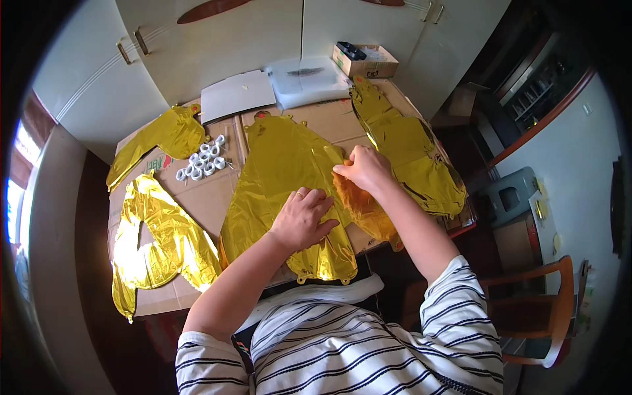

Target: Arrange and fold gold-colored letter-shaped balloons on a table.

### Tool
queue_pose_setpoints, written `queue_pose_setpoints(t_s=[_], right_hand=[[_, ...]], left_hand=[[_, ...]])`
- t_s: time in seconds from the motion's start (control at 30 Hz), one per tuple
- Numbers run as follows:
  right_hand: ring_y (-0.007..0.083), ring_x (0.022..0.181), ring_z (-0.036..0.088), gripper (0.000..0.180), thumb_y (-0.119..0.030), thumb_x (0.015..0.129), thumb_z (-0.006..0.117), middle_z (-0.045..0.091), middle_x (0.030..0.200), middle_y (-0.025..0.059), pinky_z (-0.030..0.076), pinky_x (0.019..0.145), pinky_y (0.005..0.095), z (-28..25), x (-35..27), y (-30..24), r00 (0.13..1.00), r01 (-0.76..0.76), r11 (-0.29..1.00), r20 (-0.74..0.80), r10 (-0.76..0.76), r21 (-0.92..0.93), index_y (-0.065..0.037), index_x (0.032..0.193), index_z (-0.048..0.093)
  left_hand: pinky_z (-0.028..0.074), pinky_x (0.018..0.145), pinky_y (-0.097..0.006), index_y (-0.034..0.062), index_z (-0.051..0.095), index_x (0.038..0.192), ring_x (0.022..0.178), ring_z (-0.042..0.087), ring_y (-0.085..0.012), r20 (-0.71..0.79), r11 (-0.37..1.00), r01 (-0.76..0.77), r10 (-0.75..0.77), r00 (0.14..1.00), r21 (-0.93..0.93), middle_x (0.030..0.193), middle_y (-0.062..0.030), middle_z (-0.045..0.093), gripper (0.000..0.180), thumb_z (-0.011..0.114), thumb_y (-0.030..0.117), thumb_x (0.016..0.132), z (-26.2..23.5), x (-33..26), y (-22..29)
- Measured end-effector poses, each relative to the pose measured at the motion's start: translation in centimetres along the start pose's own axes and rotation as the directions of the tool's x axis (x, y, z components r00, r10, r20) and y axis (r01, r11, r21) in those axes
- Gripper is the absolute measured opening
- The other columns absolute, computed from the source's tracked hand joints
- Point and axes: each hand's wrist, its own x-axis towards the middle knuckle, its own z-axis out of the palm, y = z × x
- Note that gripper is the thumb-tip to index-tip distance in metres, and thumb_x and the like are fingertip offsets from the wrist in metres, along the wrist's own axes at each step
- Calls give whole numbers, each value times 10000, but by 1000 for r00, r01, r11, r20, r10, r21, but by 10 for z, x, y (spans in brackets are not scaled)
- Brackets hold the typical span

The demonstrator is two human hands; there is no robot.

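Observation:
A large flat gold foil balloon (283, 155) lies in front of me, its lower end reaching the table's near edge. My left hand (301, 217) rests on its lower part, fingers bent and thumb spread apart, with nothing seen in its grasp. Over the balloon's right side, my right hand (364, 168) pinches the upper end of a crumpled orange cloth (361, 209), which hangs down toward the near edge. Another flat gold balloon (408, 145) lies to the right of that hand. On the left are a shiny curved gold balloon (158, 230) and a smaller-looking one (168, 137) beyond it.
Cardboard (187, 224) covers the table. Several small white rolls (204, 161) sit left of the middle balloon. At the back are a white flat board (237, 95), a clear plastic pack (308, 80) and a small carton (368, 64). A wooden chair (559, 296) stands at right.

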Motion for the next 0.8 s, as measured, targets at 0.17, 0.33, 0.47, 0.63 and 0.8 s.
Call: queue_pose_setpoints(t_s=[0.17, 0.33, 0.47, 0.63, 0.8], right_hand=[[338, 905, 695, 354, -331, 806, 731, 716, 923, 197, 542, 791, 440, 13, 8, -5, 993, -4, 992, 121, -12, 129, -3, 933, 696], [268, 855, 686, 310, -228, 843, 710, 713, 932, 172, 535, 768, 370, 14, -5, -11, 985, 141, 835, 5, -170, 532, 27, 1005, 641], [167, 989, 647, 366, -126, 946, 614, 703, 1026, 111, 506, 905, 306, 15, -10, -9, 883, 71, 473, 165, -439, 878, 29, 1268, 536], [216, 1077, 636, 238, -82, 923, 606, 697, 1142, 128, 494, 952, 349, 29, 3, 13, 895, 366, 657, -55, -443, 658, -20, 1146, 660], [309, 1127, 597, 204, -99, 847, 668, 665, 1200, 116, 473, 989, 411, 55, 15, 14, 633, 768, 617, -353, -689, 175, -58, 1041, 716]], left_hand=[[457, 871, -397, 56, 666, 1146, 983, 545, -284, -7, 1000, 2, -2, 1000, -10, 1118, -74, 585, 433, 733, 328, 816, 2, -2, 0], [458, 871, -399, 66, 667, 1152, 990, 544, -274, -26, 1000, -4, 4, 1000, -4, 1118, -69, 582, 431, 719, 343, 826, 4, -3, -2], [461, 876, -398, 70, 663, 1165, 1010, 546, -270, -29, 1000, -1, 1, 1000, -12, 1128, -67, 576, 438, 718, 342, 826, 3, -4, -2], [464, 875, -399, 59, 660, 1173, 1011, 551, -266, -18, 1000, -6, 6, 1000, -14, 1130, -68, 572, 450, 716, 341, 827, 2, -3, -3], [465, 869, -400, 55, 664, 1168, 1006, 553, -267, -13, 1000, -15, 15, 1000, -3, 1117, -71, 575, 448, 714, 342, 827, 2, -2, -3]])
